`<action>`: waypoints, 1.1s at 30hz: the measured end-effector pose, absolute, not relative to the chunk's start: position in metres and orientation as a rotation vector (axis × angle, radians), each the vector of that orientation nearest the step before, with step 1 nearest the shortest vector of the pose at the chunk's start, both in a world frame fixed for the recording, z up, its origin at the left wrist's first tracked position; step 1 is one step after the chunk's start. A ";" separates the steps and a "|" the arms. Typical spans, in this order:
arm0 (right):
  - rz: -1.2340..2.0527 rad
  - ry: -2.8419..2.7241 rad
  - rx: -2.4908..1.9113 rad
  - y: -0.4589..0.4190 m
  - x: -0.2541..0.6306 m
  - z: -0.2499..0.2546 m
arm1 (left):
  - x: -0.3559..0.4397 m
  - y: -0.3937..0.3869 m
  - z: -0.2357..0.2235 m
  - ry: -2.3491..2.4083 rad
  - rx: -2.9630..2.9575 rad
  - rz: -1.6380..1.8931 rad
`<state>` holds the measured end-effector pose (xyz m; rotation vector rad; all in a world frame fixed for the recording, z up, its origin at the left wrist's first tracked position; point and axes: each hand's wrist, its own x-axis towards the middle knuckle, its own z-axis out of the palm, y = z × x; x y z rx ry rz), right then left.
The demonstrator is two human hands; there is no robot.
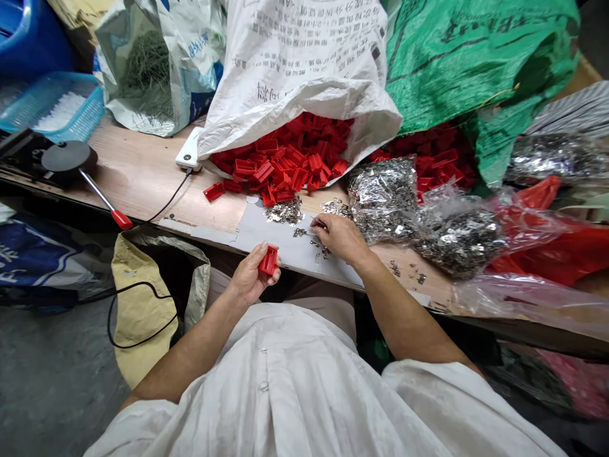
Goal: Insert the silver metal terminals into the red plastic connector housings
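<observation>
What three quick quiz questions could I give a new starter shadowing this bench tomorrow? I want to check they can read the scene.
1. True or false: the left hand holds a small red plastic clip.
2. Where do the right hand's fingertips rest?
A. on the blue plastic basket
B. among loose small silvery metal pieces on the grey sheet
C. inside the green woven sack
3. Fill in: the heap of red plastic clips spills from a ___ printed sack.

Key: 1 true; 2 B; 3 white.
</observation>
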<state>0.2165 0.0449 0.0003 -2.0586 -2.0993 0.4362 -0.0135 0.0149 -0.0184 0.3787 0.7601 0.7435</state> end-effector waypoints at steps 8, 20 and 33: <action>0.481 -2.075 -1.989 0.050 0.209 -0.002 | -0.016 0.013 -0.017 0.780 0.389 0.765; 0.467 -1.987 -2.212 0.051 0.222 -0.001 | -0.015 0.014 -0.018 0.784 0.375 0.759; 0.459 -2.051 -2.137 0.050 0.220 0.004 | -0.013 0.014 -0.020 0.798 0.360 0.753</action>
